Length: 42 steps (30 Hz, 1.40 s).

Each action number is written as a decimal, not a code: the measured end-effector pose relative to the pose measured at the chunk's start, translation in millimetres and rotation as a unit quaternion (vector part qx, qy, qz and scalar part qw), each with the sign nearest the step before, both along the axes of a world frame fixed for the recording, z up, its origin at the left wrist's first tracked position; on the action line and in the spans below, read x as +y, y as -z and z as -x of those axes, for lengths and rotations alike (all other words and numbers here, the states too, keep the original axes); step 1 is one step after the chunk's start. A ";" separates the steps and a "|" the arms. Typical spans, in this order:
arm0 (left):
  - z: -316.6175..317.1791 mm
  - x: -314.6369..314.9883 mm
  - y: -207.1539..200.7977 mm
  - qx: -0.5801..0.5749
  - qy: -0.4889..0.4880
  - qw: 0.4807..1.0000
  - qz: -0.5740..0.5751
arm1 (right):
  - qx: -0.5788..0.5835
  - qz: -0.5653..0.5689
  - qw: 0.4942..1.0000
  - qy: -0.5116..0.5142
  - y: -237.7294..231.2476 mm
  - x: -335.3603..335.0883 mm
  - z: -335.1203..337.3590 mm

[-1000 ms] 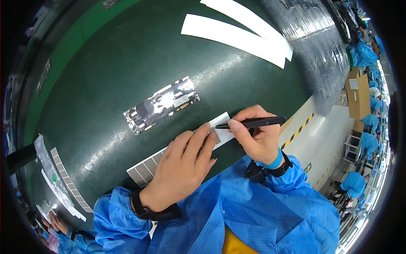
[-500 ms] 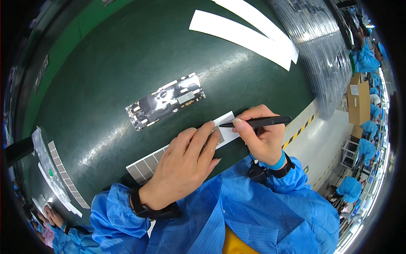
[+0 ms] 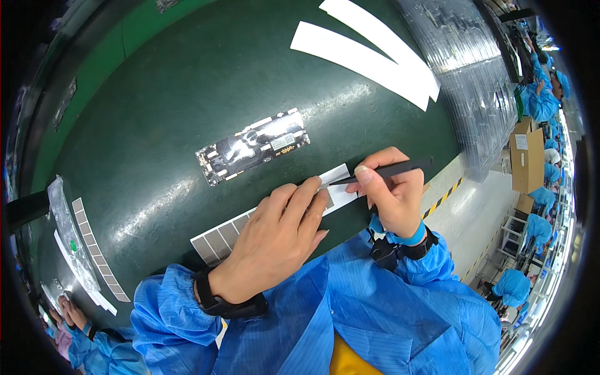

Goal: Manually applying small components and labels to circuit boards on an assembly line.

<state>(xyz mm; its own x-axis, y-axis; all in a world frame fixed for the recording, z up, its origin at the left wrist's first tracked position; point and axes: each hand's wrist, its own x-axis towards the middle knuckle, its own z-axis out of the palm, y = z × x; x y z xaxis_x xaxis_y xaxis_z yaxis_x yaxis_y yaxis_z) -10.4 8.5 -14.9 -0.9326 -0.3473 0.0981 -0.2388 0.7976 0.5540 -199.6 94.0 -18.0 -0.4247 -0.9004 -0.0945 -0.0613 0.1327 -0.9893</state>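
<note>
A white strip with grey rectangular stickers (image 3: 214, 244) lies slantwise on the green table in front of me. My left hand (image 3: 270, 240) rests palm down over its middle, fingers stretched out, covering part of the stickers. In my right hand (image 3: 394, 194) is a pair of black tweezers (image 3: 394, 170), pinched between thumb and fingers. Their tip meets the strip beside my left index fingertip, near the bare white end. Whether a sticker edge is caught in the tip is too small to tell. Beyond my hands lies a dark circuit board (image 3: 253, 147) with a shiny film on top.
Two white paper strips (image 3: 359, 59) lie at the far right, beside stacked clear plastic trays (image 3: 478, 94). At the left are another sticker strip (image 3: 94, 247) and a clear plastic bag (image 3: 65, 231). A co-worker's hand (image 3: 75, 314) shows at the lower left.
My right hand has turned slightly, and the tweezers slant more steeply, their rear end higher. My left hand stays on the strip. The whole view has shifted a little.
</note>
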 end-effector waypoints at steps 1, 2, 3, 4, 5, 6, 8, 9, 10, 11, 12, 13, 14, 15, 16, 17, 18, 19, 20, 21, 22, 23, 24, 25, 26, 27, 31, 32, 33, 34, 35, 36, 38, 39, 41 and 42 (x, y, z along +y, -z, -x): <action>0.6 -0.9 -3.5 0.004 -0.001 1.000 0.006 | -0.026 -0.006 1.000 0.001 -6.2 -4.0 3.3; 0.6 -1.5 -8.2 0.006 0.002 1.000 -0.003 | -0.052 -0.012 0.999 0.002 -11.5 -8.1 6.5; 0.7 -3.0 -11.6 0.009 0.004 1.000 -0.011 | -0.031 -0.003 0.999 0.012 -14.0 -13.1 9.9; 1.1 -7.7 -16.0 0.014 0.000 1.000 -0.003 | -0.026 0.006 1.000 0.008 -18.3 -21.0 12.5; 1.6 -15.3 -21.1 0.004 -0.022 0.999 0.040 | -0.011 -0.001 1.000 0.010 -24.2 -30.9 14.7; 1.9 -22.2 -25.1 -0.006 -0.044 0.996 0.078 | 0.005 -0.011 1.000 0.014 -28.8 -39.7 16.3; 1.7 -40.5 -20.9 0.031 -0.081 0.990 0.115 | -0.005 -0.007 1.000 0.008 -23.4 -62.0 15.6; 1.1 -48.9 -17.3 0.023 -0.099 0.987 0.126 | -0.015 -0.006 1.000 -0.004 -17.4 -71.9 14.7; 1.3 -54.2 -14.1 0.016 -0.116 0.984 0.135 | -0.024 -0.006 1.000 -0.015 -11.8 -79.5 14.0; 0.5 -55.3 -9.7 0.021 -0.120 0.983 0.136 | -0.021 0.000 1.000 -0.020 -7.4 -85.0 12.5; -1.4 -54.8 -4.4 0.022 -0.119 0.982 0.142 | -0.018 0.000 1.000 -0.024 -3.4 -87.0 12.9; -2.4 -54.5 -0.8 0.023 -0.118 0.982 0.147 | -0.021 -0.002 1.000 -0.019 0.4 -88.2 13.1; -2.2 -54.3 0.4 0.025 -0.122 0.982 0.145 | -0.024 -0.004 1.000 -0.013 2.8 -89.0 13.1; -1.9 -53.9 -0.5 0.010 -0.116 0.982 0.147 | -0.016 -0.006 1.000 -0.004 1.3 -89.3 13.1; -1.6 -53.5 -0.3 -0.005 -0.110 0.983 0.148 | -0.015 -0.009 1.000 -0.008 0.1 -89.0 12.8; -1.2 -53.0 2.4 0.006 -0.112 0.982 0.149 | -0.008 -0.013 1.000 -0.018 -0.9 -88.5 12.3; -0.3 -53.5 3.7 0.006 -0.113 0.983 0.145 | 0.000 -0.018 1.000 -0.025 -0.9 -88.6 12.4; 0.6 -53.9 3.9 0.014 -0.116 0.984 0.135 | 0.000 -0.021 0.999 -0.026 -0.3 -89.3 12.8; 1.0 -54.4 4.1 0.021 -0.118 0.985 0.125 | 0.003 -0.018 0.999 -0.037 0.4 -89.6 13.2; 0.7 -55.0 4.6 0.021 -0.118 0.985 0.121 | 0.007 -0.015 0.999 -0.048 1.0 -89.7 13.3; 0.2 -55.6 4.9 0.018 -0.116 0.985 0.123 | 0.007 -0.018 0.999 -0.048 1.4 -89.6 13.2; -0.2 -55.9 5.3 0.016 -0.114 0.985 0.125 | 0.011 -0.022 0.998 -0.052 1.5 -89.3 13.0; 0.2 -56.5 5.8 0.014 -0.114 0.986 0.122 | 0.014 -0.027 0.998 -0.055 1.9 -89.5 13.5; 0.7 -57.0 6.3 0.018 -0.114 0.986 0.121 | 0.013 -0.030 0.998 -0.056 2.0 -89.7 13.8; 1.2 -57.4 6.6 0.022 -0.113 0.986 0.119 | 0.017 -0.031 0.998 -0.060 1.9 -90.0 14.0; 0.8 -57.3 6.7 0.022 -0.112 0.987 0.117 | 0.023 -0.031 0.997 -0.063 1.8 -89.6 13.3; 0.0 -56.7 7.1 0.028 -0.112 0.987 0.109 | 0.021 -0.025 0.997 -0.068 2.7 -88.4 12.5; -0.1 -56.5 7.2 0.032 -0.113 0.987 0.108 | 0.023 -0.022 0.997 -0.068 3.2 -88.1 12.4; 0.0 -56.5 7.1 0.031 -0.112 0.987 0.108 | 0.025 -0.018 0.997 -0.069 3.7 -88.1 12.4; 0.3 -56.4 7.0 0.031 -0.113 0.987 0.107 | 0.025 -0.018 0.997 -0.068 4.2 -88.1 12.6; 0.6 -56.2 7.2 0.031 -0.114 0.987 0.106 | 0.026 -0.021 0.997 -0.070 4.6 -88.1 13.0; 0.8 -56.2 7.1 0.031 -0.113 0.987 0.106 | 0.028 -0.023 0.997 -0.072 4.9 -88.2 13.2; 1.4 -55.9 7.1 0.029 -0.116 0.987 0.104 | 0.034 -0.018 0.997 -0.070 8.8 -87.5 14.1; 1.5 -56.0 6.8 0.029 -0.116 0.987 0.104 | 0.041 -0.012 0.997 -0.070 10.5 -87.5 14.3; 2.0 -55.5 6.3 0.034 -0.120 0.987 0.097 | 0.043 -0.011 0.996 -0.073 11.7 -87.6 14.9; 2.3 -55.5 6.0 0.034 -0.119 0.987 0.098 | 0.045 -0.010 0.996 -0.075 11.8 -87.6 14.9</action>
